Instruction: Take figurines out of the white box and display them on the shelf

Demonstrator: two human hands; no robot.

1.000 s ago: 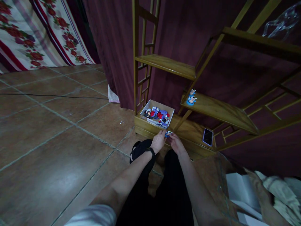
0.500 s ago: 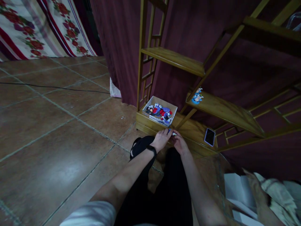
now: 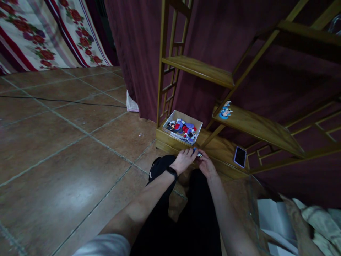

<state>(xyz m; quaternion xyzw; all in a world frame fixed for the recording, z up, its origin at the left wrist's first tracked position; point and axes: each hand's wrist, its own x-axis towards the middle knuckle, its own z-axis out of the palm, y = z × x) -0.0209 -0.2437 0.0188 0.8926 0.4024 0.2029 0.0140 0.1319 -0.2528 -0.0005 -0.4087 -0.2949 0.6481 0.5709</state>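
Observation:
Between my two hands is a small blue and white figurine (image 3: 199,154), mostly covered by my fingers. My left hand (image 3: 185,160), with a black band on the wrist, grips it from the left. From the right, my right hand (image 3: 206,165) pinches the same piece. Just beyond them a white open box (image 3: 197,129) stands on the low wooden base, holding several small red, purple, black and white figurines (image 3: 181,127). More blue and white figurines (image 3: 225,111) stand at the left end of the middle shelf.
The wooden shelf unit (image 3: 199,71) stands before a dark red curtain (image 3: 138,53). A phone-like device (image 3: 240,156) lies on its base. White boxes (image 3: 275,217) and another person's arm or leg (image 3: 297,220) are at lower right. A black cable (image 3: 66,101) crosses the tiled floor.
The view has shifted slightly, so everything sits a little lower and further right. Both hands keep hold of the figurine, with only small finger movement.

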